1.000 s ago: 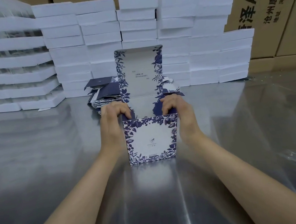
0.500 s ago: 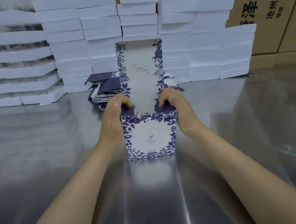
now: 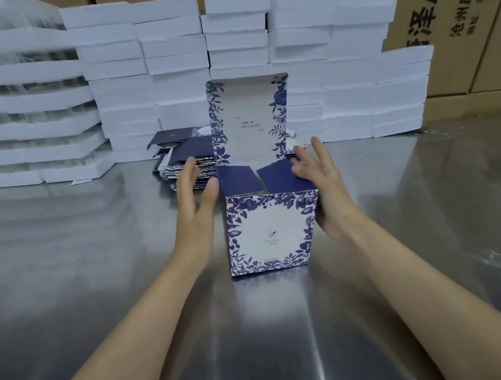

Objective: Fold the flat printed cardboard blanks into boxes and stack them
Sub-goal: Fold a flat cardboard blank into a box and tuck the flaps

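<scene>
With left hand [image 3: 193, 198] and right hand [image 3: 323, 185] spread wide beside the box [image 3: 273, 228], holding nothing, its navy flaps [image 3: 239, 180] (folded inward) may spring up and block the lid [image 3: 250, 118].

A shiny metal table [image 3: 61, 283] fills the view from 3 through 6 to 9 o'clock. Along its far edge, from 10 to 2 o'clock, white foam slabs [image 3: 173, 55] stand in stacked columns touching one another. The stack at 10 o'clock [image 3: 1, 97] has wider slabs with clear film between them. Behind, at 12 to 2 o'clock, stand brown cartons [image 3: 450, 13] with black print.
</scene>
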A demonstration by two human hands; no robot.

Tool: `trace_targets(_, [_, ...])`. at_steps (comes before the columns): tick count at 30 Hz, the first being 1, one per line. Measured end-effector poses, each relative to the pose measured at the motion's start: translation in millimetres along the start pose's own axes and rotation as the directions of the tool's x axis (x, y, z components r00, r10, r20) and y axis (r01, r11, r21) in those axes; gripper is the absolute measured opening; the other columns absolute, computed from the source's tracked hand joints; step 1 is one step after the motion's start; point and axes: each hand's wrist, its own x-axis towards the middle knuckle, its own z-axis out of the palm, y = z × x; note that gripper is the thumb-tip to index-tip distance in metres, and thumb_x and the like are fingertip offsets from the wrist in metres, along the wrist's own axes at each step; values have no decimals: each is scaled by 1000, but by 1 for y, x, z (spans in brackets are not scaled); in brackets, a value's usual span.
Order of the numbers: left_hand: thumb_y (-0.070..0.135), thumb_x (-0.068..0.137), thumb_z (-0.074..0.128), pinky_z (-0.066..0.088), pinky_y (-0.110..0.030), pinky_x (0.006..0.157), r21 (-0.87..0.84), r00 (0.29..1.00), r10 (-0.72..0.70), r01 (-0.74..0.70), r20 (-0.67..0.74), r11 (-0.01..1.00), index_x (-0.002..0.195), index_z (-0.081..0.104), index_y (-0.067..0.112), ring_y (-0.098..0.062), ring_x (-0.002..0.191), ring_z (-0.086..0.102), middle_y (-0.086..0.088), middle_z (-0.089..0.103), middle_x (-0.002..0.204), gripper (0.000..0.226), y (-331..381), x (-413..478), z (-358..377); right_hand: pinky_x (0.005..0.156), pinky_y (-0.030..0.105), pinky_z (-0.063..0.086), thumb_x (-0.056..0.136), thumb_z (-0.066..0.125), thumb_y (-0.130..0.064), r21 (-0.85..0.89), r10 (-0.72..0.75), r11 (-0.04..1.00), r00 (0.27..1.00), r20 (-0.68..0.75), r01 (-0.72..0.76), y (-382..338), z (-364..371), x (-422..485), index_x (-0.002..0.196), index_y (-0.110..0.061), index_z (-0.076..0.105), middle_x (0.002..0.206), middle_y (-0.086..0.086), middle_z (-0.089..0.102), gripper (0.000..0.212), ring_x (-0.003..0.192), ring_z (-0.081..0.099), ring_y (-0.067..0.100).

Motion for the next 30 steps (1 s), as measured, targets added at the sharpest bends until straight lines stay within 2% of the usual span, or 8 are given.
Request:
trace_targets(4, [36, 93, 52, 36, 2, 87, -134, 987, -126, 139, 104, 981, 152, 22, 27, 26, 110, 43, 11, 35, 152, 66, 5, 2, 2, 107, 39, 44, 93, 49, 2, -24, 38, 999, 998, 43, -37, -3, 4, 1, 139, -32, 45, 127, -8, 58, 57, 127, 53, 18])
trace_targets(8, [10, 100, 42, 39, 2, 79, -123, 990, -117, 126, 82, 984, 150, 24, 31, 21, 101, 52, 11, 47, 136, 57, 5, 6, 3, 113, 47, 35, 93, 45, 6, -113, -39, 993, 999, 29, 42, -2, 4, 3, 122, -23, 62, 123, 2, 59, 45, 126, 52, 28])
trace_targets(11, [8, 103, 32, 42, -6, 88, -151, 996, -42, 54, 82, 987, 150, 19, 32, 16, 108, 53, 14, 44, 140, 54, 13, 6, 6, 111, 42, 36, 96, 38, 2, -267, -174, 946, 982, 71, 187, 6, 4, 1, 93, -17, 68, 120, 2, 59, 35, 122, 52, 23])
trace_targets(15, [21, 91, 36, 36, -15, 103, -72, 995, 45, -39, 85, 997, 109, 65, 20, 5, 121, 51, 10, 58, 128, 34, 21, -1, 11, 84, 8, 43, 87, 40, -25, -238, -97, 964, 990, 98, 118, 5, 5, -1, 89, -16, 71, 135, -4, 56, 32, 106, 56, -8])
trace_targets(19, [36, 95, 31, 35, -29, 109, -192, 989, -10, 39, 148, 981, 95, 67, 12, -7, 129, 48, 4, 54, 138, 43, 14, -2, 7, 91, 9, 39, 88, 37, -43, -307, -128, 937, 982, 136, 165, 7, 3, -3, 93, -27, 72, 130, -18, 56, 39, 118, 48, -11])
trace_targets(21, [54, 88, 34, 32, -24, 109, -129, 983, 51, -28, 174, 991, 102, 64, 15, -8, 135, 42, 6, 49, 142, 51, 13, -4, 3, 101, 16, 35, 86, 42, -47, -311, -179, 927, 976, 124, 209, 14, 5, -5, 95, -26, 71, 131, -16, 56, 37, 122, 46, -9])
trace_targets(25, [49, 84, 48, 35, -9, 94, 47, 955, 141, -158, 261, 986, 116, 56, 24, -1, 139, 31, 9, 37, 149, 41, 6, -9, -1, 106, 32, 38, 84, 46, -50, -252, -318, 915, 948, 29, 315, 23, 8, -8, 92, -20, 67, 129, 0, 62, 38, 125, 52, 10])
trace_targets(30, [44, 88, 55, 35, -22, 108, 162, 961, 260, -272, 90, 949, 112, 63, 23, -4, 133, 44, 13, 58, 128, 33, 9, -10, 2, 102, 30, 41, 88, 47, -41, -269, -455, 855, 890, 16, 443, 18, 8, -14, 94, -7, 65, 113, 8, 66, 39, 120, 56, 24])
